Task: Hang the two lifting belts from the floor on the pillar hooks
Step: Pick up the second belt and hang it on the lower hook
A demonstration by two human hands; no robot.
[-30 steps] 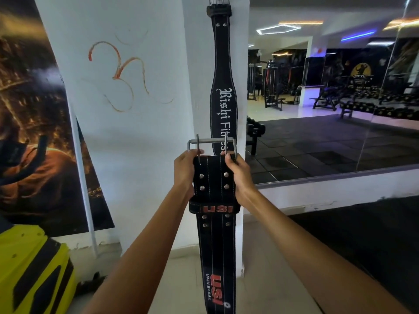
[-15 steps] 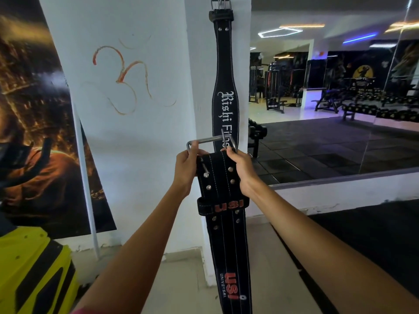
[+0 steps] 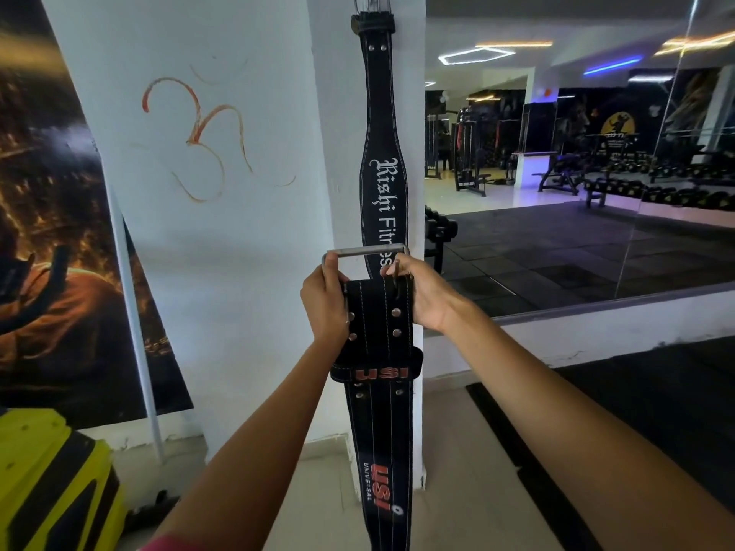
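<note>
Reaching forward from the bottom of the view, two bare forearms held a black lifting belt point(image 3: 378, 431) up in front of a white pillar point(image 3: 254, 232). The left hand point(image 3: 326, 304) was curled tight around the belt's left edge just below the buckle, thumb side against the leather. The right hand point(image 3: 421, 292) was closed on the right edge, its fingertips pinching at the top of the leather where a buckle prong stood. The steel buckle point(image 3: 366, 251) rose above both hands as a wide frame, its top bar roughly level. Below the hands a leather loop printed "USI" in red wrapped the strap, and the rest of the belt hung straight down past the bottom of the view, with "USI UNIVERSAL" printed lower on it. The belt hung clear of the floor point(image 3: 457, 451) as far as could be seen.

Just behind the buckle, a second black belt point(image 3: 382, 153) hung flat against the pillar's corner, lettered "Rishi Fitness" in white, its own buckle at the very top edge of the view; the hook there could not be made out. An orange symbol was painted on the pillar's left face. A yellow and black object point(image 3: 47, 483) sat at the lower left beneath a dark wall poster point(image 3: 59, 232). To the right, a large mirror point(image 3: 576, 192) showed gym machines and racks of dumbbells
</note>
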